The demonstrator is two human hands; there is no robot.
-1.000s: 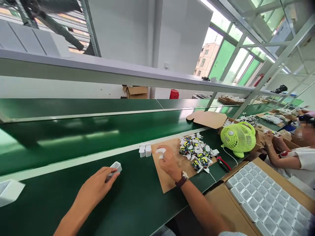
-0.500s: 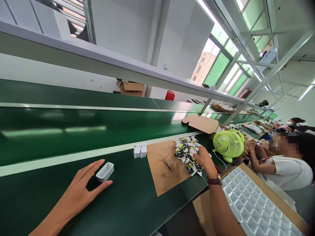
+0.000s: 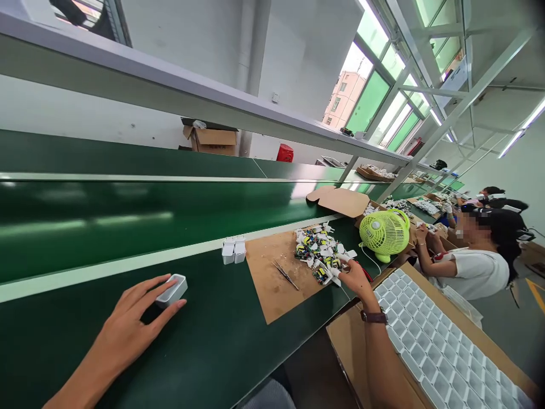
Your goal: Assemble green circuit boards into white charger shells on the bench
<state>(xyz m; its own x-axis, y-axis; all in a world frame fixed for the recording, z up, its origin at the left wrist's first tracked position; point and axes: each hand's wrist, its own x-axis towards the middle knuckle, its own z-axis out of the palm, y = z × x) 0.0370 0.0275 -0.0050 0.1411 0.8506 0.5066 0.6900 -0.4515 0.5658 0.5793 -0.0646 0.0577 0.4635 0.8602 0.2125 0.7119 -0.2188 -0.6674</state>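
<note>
My left hand (image 3: 128,324) rests on the green bench with fingers spread, its fingertips touching a small white plastic shell (image 3: 171,290). My right hand (image 3: 354,276), with a watch on the wrist, pinches a small part at the near edge of a pile of small circuit boards and white parts (image 3: 321,254). That pile lies on a brown cardboard sheet (image 3: 272,284). Thin tweezers (image 3: 285,275) lie on the same sheet. Two more white shells (image 3: 234,250) stand side by side at the bench's pale strip.
A box of white shells in rows (image 3: 434,341) sits at my right. A lime-green desk fan (image 3: 384,233) stands beyond the pile. A green conveyor belt (image 3: 128,216) runs behind the bench. Another person (image 3: 472,255) works at the right, others farther back.
My right hand drew back from the middle of the pile to its near edge. My left hand closed in on the white shell. The view swung further right.
</note>
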